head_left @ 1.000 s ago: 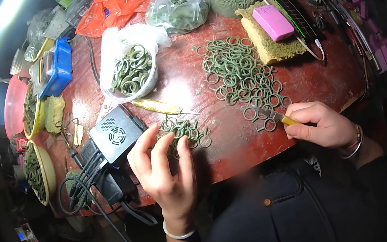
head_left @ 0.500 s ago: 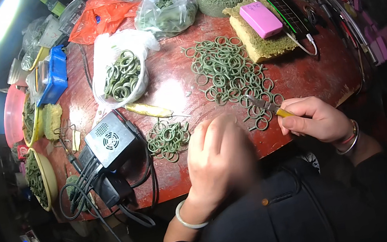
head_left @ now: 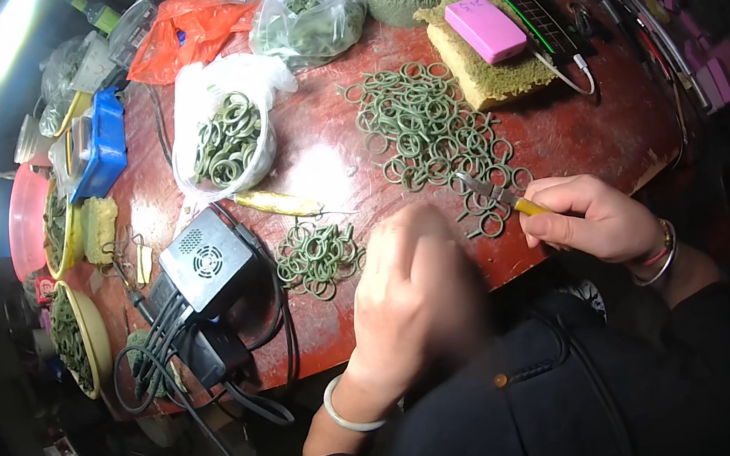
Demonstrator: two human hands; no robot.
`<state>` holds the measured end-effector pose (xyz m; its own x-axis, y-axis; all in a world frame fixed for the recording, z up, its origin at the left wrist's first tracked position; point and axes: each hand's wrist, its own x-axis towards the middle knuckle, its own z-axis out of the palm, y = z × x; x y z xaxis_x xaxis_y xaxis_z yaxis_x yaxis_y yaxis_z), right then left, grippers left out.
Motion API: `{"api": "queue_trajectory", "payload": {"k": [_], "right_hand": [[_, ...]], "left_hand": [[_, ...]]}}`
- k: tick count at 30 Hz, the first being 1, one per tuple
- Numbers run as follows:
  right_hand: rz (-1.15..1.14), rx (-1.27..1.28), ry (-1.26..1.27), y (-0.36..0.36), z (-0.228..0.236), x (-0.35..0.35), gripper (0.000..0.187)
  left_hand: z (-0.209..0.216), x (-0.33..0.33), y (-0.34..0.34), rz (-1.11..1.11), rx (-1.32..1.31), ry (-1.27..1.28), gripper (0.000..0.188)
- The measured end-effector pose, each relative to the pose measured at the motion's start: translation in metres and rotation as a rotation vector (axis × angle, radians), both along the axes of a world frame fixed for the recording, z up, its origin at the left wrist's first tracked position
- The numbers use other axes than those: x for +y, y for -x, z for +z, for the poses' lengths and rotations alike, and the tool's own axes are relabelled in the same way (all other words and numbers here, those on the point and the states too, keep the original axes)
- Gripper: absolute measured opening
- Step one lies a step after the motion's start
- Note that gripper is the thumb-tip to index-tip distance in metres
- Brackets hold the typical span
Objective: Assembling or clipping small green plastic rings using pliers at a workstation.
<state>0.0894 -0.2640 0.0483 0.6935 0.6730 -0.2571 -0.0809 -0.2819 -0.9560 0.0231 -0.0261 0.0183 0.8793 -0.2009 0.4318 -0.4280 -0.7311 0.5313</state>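
Note:
Pliers with yellow handles [head_left: 490,189] are in my right hand [head_left: 591,215], their jaws slanting left over the near edge of a spread of green rings [head_left: 434,123]. The rings have short stems. My left hand [head_left: 408,292] is closed, its fingers curled and partly smeared by motion; whatever may be in them is hidden. It lies just right of a smaller pile of green rings [head_left: 320,258], above the red table's near edge. Behind that pile, a thin yellow strip-like piece [head_left: 278,204] lies on the table.
A white bag-lined tub [head_left: 227,145] holds thicker green rings. A black-and-silver box with a fan grille [head_left: 209,256] and cables stands left. A pink block [head_left: 484,28] rests on a yellowish slab [head_left: 464,71]. Plastic bags [head_left: 311,24] lie at the back; a blue tray [head_left: 100,145] stands left.
The pliers have shifted slightly left and up over the rings, with my right hand barely moving. My left hand stays closed in about the same place, slightly higher.

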Motion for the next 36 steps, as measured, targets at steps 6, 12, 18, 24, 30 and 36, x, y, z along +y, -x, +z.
{"api": "queue_trajectory", "payload": {"k": [6,12,18,24,30,36], "right_hand": [[0.005,-0.036,0.005,0.001,0.001,0.007,0.027],[-0.003,-0.197,-0.032,0.006,-0.008,0.009,0.027],[0.001,-0.141,-0.004,0.007,-0.007,0.010,0.026],[-0.021,-0.148,-0.020,0.011,-0.008,0.011,0.025],[-0.040,-0.051,-0.004,0.008,-0.005,0.009,0.023],[-0.104,-0.473,-0.028,0.003,0.000,0.032,0.017]], "left_hand": [[0.005,0.001,0.005,0.115,-0.014,-0.094,0.019],[0.007,-0.005,0.004,0.105,0.001,-0.157,0.016],[0.006,0.000,-0.001,0.080,-0.011,-0.176,0.016],[0.005,0.004,-0.007,0.046,0.031,-0.037,0.021],[0.003,0.016,-0.005,0.008,0.117,0.315,0.017],[-0.005,0.014,0.001,-0.076,0.309,0.763,0.014]]}}
